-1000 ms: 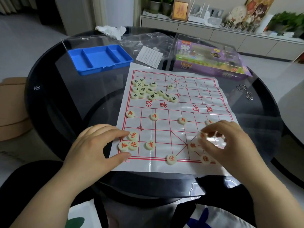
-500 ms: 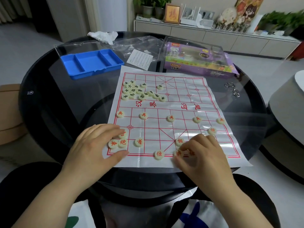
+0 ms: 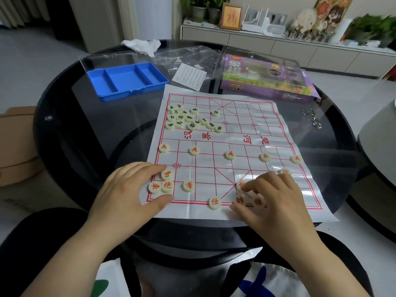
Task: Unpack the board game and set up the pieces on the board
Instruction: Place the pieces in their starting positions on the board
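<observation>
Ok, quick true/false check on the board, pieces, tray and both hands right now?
Five red soldier pieces stand in a row across the near half of the board. True.
The blue tray holds pieces. False: its compartments show none.
The black-lettered pieces are lined up on the far rank. False: they lie clustered at the far left.
The left hand rests at the near-left corner, by three red pieces. True.
The right hand is off the board. False: its fingers curl over pieces near the bottom middle; whether it pinches one is unclear.
</observation>
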Tool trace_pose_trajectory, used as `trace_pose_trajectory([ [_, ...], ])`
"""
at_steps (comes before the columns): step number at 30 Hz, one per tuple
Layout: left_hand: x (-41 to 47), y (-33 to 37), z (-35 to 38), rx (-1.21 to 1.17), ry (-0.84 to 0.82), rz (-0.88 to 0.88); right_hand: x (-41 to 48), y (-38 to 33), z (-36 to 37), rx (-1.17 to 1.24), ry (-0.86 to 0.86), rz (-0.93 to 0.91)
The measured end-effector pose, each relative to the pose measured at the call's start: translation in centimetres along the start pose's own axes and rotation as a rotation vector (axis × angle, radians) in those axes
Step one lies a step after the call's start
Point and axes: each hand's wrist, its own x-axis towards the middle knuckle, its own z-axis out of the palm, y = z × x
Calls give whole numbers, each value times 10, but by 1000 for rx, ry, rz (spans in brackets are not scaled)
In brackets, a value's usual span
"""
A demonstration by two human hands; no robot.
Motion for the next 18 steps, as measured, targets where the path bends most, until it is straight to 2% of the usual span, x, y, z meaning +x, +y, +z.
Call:
trace_pose_trajectory([
  [3, -1, 0, -1, -22, -9, -15, 5, -6, -3, 35, -9, -22],
  [7, -3, -3, -6, -174, 15, -39, 18, -19, -2, 60, -16, -49],
  [13, -3, -9, -6, -228, 35, -24, 40, -67, 19, 94, -82, -188],
  [18, -3, -15, -3, -200, 42, -1, 46, -87, 42, 33, -160, -138],
])
